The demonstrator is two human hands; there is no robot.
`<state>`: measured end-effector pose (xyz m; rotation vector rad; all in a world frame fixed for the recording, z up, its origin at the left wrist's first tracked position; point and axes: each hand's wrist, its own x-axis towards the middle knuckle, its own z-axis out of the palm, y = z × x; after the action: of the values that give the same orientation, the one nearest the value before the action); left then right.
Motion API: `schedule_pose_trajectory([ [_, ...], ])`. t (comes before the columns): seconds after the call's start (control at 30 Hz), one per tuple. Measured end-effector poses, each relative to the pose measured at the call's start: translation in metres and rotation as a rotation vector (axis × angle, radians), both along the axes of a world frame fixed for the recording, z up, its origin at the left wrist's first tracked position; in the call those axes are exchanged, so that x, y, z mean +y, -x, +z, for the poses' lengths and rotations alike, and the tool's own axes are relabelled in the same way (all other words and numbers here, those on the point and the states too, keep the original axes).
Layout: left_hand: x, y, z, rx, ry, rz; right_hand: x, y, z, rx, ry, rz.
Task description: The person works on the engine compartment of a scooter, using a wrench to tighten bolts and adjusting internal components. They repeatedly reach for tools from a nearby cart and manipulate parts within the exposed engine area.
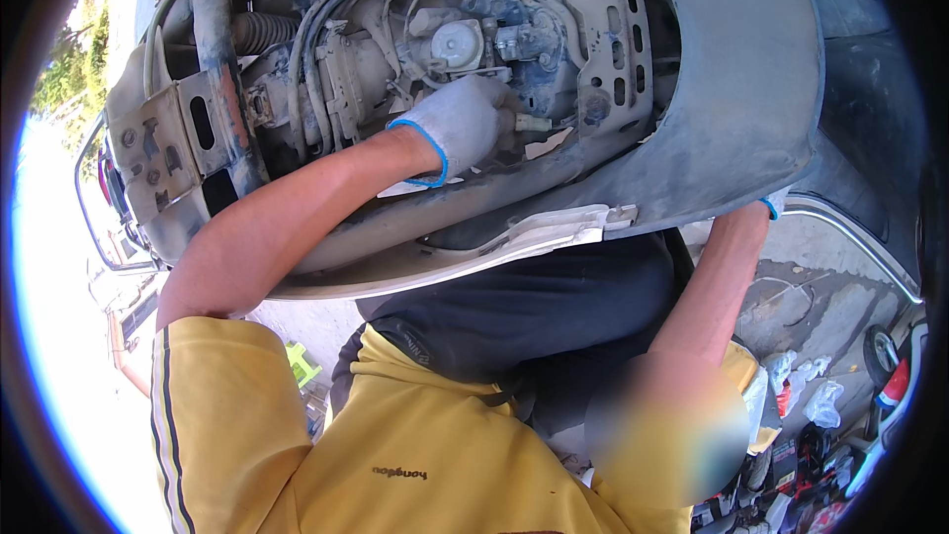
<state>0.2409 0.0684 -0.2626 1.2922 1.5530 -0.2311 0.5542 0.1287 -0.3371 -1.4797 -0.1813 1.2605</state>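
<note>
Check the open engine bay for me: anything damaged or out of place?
The bay is caked in grey dust, and rust shows on the left bracket. The left hand, gloved, reaches among the hoses. The right hand is hidden behind the body panel.

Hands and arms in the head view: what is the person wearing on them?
The left hand wears a light grey knitted work glove with a bright blue rolled cuff at the wrist. The right hand is almost wholly hidden behind the dusty body panel; only a bit of matching blue cuff shows. Both forearms are bare. Short yellow sleeves with a dark stripe along the edge cover the upper arms.
</note>
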Motion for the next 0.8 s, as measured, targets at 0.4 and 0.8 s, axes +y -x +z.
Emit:
schedule_pose_trajectory([
  [0.4, 0.04, 0.05, 0.029, 0.132, -0.028, -0.708, -0.01, -0.055, -0.072, -0.106, -0.042, 0.221],
  [0.8, 0.031, 0.052, 0.119, 0.42, -0.145, -0.702, -0.014, -0.066, -0.105, 0.013, -0.085, 0.243],
])
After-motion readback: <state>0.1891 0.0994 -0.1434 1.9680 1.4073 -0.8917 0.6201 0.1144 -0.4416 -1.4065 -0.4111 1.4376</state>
